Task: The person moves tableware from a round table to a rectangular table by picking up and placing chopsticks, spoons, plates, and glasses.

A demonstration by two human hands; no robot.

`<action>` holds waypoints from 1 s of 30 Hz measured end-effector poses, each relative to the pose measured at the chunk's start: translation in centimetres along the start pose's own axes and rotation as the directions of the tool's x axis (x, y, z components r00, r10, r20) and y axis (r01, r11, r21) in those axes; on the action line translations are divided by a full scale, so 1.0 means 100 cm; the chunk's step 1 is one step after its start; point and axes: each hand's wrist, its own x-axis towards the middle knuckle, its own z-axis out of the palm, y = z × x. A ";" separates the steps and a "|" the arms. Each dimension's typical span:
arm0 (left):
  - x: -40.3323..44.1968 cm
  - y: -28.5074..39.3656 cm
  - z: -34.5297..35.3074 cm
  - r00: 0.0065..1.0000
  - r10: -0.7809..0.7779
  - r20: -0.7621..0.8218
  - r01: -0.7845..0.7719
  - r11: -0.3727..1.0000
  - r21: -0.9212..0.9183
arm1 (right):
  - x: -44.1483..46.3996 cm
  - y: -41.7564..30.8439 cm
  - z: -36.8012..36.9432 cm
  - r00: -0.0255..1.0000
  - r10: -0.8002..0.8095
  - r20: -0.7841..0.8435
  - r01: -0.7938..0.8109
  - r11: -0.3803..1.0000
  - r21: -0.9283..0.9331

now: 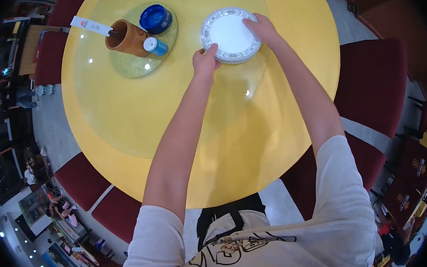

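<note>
One stack of white plates with grey-patterned rims (231,35) is over a clear turntable (122,115) on a round yellow table (316,95). The left hand (205,62) grips its near-left edge, the right hand (264,28) its far-right edge, thumbs over the rim; the other fingers are partly hidden. Leftward, a speckled green tray (136,69) bears a bamboo holder (127,39), a blue ashtray (156,18) and a blue-and-white container (156,46).

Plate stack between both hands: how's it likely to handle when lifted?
The plate stack is probably rigid but could chip if knocked, given its glossy, ceramic-looking surface. Likely heavy for its size: layered rims show at the near edge. It might slide apart if tilted: smooth top, nothing visibly binding it.
</note>
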 end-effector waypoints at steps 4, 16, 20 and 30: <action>-0.009 0.002 -0.003 0.999 0.003 0.053 -0.001 1.000 -0.031 | -0.005 0.012 0.014 0.998 -0.039 -0.054 0.051 0.969 0.242; -0.044 -0.023 -0.029 0.997 -0.013 0.070 0.013 1.000 -0.008 | -0.063 0.023 0.038 0.985 -0.069 -0.156 0.104 0.969 0.223; -0.050 -0.030 -0.034 0.999 -0.011 0.042 0.012 1.000 -0.025 | -0.071 0.026 0.042 0.991 -0.058 -0.120 0.090 0.955 0.281; -0.069 -0.045 -0.057 0.999 -0.009 0.041 0.011 0.999 -0.031 | -0.104 0.026 0.061 0.989 -0.039 -0.143 0.079 0.954 0.288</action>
